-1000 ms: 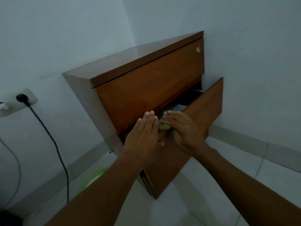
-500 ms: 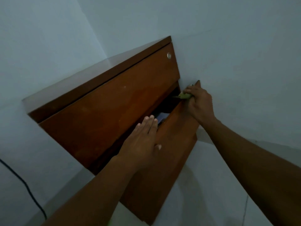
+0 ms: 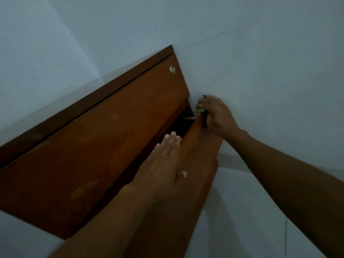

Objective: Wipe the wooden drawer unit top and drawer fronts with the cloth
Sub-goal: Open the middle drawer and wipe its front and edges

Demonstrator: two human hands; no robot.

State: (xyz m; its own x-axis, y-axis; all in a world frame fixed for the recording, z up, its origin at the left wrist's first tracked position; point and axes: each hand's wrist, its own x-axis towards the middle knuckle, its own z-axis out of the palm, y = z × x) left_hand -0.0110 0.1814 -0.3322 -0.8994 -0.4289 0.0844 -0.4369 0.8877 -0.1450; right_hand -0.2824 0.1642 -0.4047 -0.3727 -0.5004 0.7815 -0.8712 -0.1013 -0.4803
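The wooden drawer unit [image 3: 96, 146] stands in a corner between two pale walls. Its upper drawer front carries a small round metal knob [image 3: 172, 69]. The lower drawer [image 3: 195, 174] is tilted out, with a dark gap above its top edge. My left hand [image 3: 163, 168] lies flat, fingers together, on that top edge near the middle. My right hand [image 3: 216, 114] is at the far right end of the edge, next to the wall, shut on a small green cloth [image 3: 198, 110] that is mostly hidden under the fingers.
The pale wall [image 3: 260, 71] touches the unit's right side, close to my right hand. A light tiled floor [image 3: 251, 211] lies below on the right. Something pale shows inside the open drawer [image 3: 189, 118].
My right hand slid the cloth along the lower drawer's top edge from the middle to its far right end. The left hand stayed on the edge. The view moved closer.
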